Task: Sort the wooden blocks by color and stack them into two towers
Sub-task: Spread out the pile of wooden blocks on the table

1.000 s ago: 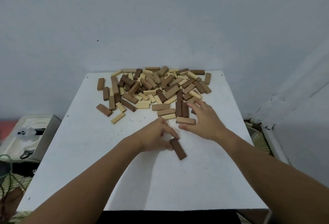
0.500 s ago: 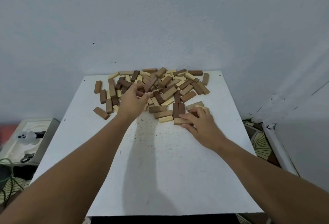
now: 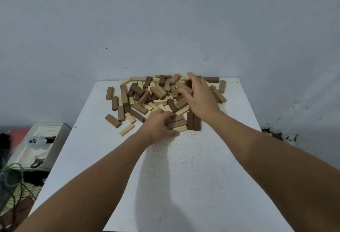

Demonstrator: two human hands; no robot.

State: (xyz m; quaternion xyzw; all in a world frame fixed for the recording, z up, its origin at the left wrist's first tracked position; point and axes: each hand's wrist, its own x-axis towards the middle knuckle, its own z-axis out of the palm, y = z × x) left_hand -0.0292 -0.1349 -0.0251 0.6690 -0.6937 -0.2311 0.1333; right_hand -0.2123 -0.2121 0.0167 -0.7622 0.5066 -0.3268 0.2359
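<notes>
A heap of wooden blocks, pale, tan and dark brown, lies at the far end of the white table. At the heap's near edge, a short row of tan and pale blocks lies side by side, with two dark brown blocks just right of it. My left hand grips this row, fingers curled over its far side and thumb against the near pale block. My right hand hovers over the right part of the heap, fingers spread and holding nothing; it hides several blocks.
Loose blocks lie left of the heap, among them a brown block and a pale block. The wall stands right behind the table. Left of the table are a grey box with a white toy and a green cable.
My left hand came back from the left part of the heap to the row at its near edge. My right hand left that row and reached up over the heap's right side.
</notes>
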